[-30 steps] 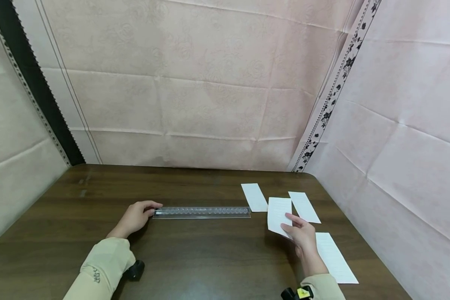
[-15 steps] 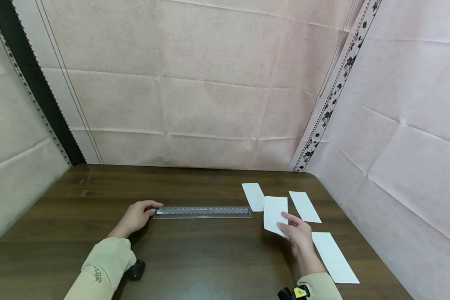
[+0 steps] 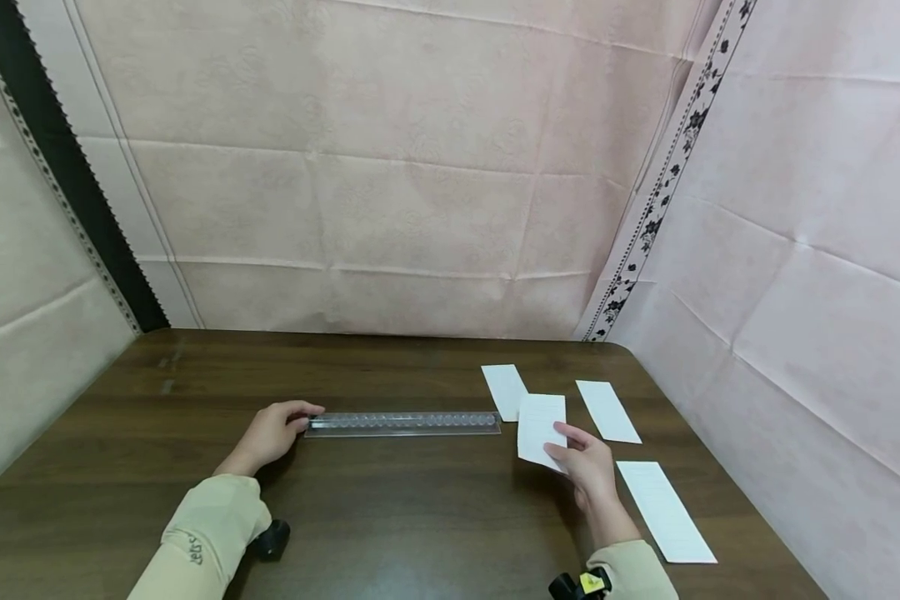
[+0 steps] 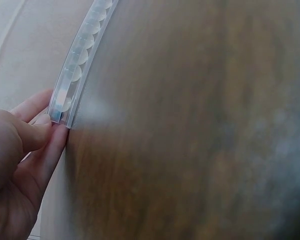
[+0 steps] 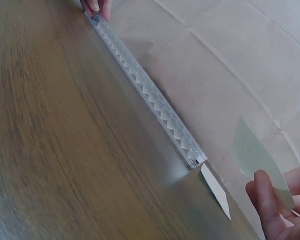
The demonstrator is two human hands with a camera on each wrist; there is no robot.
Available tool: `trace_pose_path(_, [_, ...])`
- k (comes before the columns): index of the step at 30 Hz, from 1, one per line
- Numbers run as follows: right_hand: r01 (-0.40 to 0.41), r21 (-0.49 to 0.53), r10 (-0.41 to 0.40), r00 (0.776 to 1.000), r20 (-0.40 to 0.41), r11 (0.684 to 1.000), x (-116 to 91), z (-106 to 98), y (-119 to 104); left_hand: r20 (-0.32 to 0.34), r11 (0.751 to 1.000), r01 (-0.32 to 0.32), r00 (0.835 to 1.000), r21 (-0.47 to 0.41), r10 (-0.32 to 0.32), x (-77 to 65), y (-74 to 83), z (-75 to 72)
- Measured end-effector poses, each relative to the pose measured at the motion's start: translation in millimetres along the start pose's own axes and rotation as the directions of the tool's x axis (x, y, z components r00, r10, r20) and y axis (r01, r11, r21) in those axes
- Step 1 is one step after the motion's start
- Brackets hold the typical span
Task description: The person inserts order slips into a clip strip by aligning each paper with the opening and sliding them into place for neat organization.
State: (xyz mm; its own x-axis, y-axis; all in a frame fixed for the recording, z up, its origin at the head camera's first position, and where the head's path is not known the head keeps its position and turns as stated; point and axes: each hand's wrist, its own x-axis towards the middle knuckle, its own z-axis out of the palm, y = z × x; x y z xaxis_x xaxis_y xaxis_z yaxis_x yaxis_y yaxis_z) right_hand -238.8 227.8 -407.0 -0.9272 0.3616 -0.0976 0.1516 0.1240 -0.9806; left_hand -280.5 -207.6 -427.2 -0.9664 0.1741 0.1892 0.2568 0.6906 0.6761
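Pinching the clear strip [image 3: 405, 425] by its left end, presumably to steady it, my left hand [image 3: 270, 435] leaves its length exposed across the surface [image 3: 390, 517]; my right hand [image 3: 591, 471] grips a white card [image 3: 540, 427] at its right edge, its face mostly uncovered, near three more cards [image 3: 608, 411].

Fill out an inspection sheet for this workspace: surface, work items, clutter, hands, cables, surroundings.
Surface: brown wood-grain table, a few light marks toward the far left.
Work items: long clear ruler; three white papers lying toward the right; a fourth paper raised above the table.
Clutter: nothing seen.
Hands: left hand pinches the ruler's left end; right hand holds the fourth paper between thumb and fingers.
Cables: nothing seen.
Surroundings: pale creased cloth behind and at both sides, with a dark band left and a flowered border right.
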Motion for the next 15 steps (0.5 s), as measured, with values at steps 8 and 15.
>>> trace_pose_path(8, [0.008,-0.005,-0.008,1.0,-0.001,1.0,-0.6,4.8,-0.1,-0.005,1.0,0.0,1.0,0.004,0.0,0.0,0.5,0.2])
trace_pose_path(15, [0.016,0.017,-0.016,1.0,-0.008,1.0,-0.9,10.1,-1.1,-0.009,1.0,0.001,1.0,0.001,-0.001,1.1,-0.5,-0.3])
